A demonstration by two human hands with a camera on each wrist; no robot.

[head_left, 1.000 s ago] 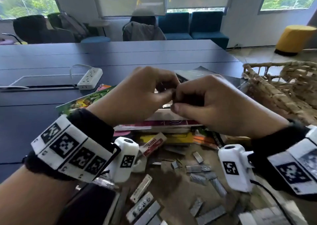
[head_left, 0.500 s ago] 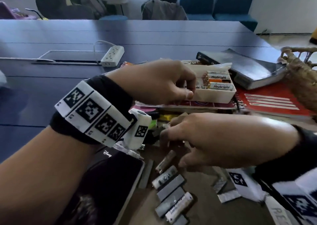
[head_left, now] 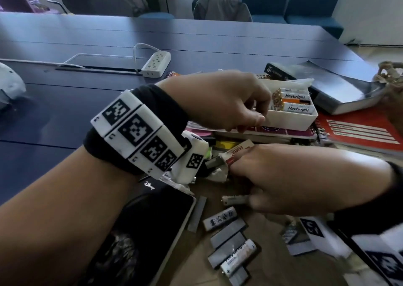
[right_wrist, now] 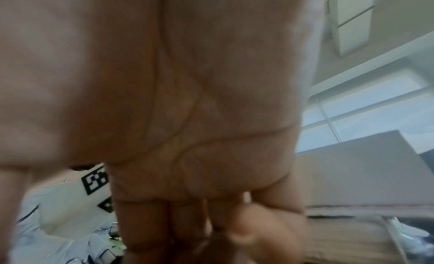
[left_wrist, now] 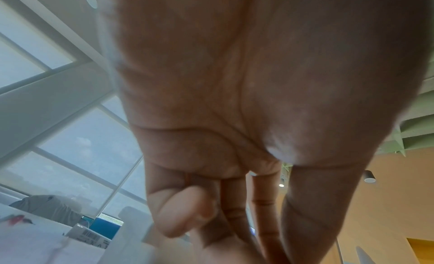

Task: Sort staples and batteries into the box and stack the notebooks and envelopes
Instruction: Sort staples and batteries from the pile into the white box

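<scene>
Three batteries [head_left: 297,102] are already sitting in the white box [head_left: 290,120], but plenty more batteries [head_left: 220,218] and staple strips [head_left: 227,233] are scattered on the table near me. Left hand [head_left: 220,102] hovers by the box with fingers curled, can't tell if it's holding anything. Right hand [head_left: 290,178] looks pinched on a battery [head_left: 234,199], and the notebooks [head_left: 359,130] aren't stacked yet.

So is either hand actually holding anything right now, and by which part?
The right hand pinches a battery by one end. The left hand has curled fingers at the white box; any hold is hidden.
</scene>
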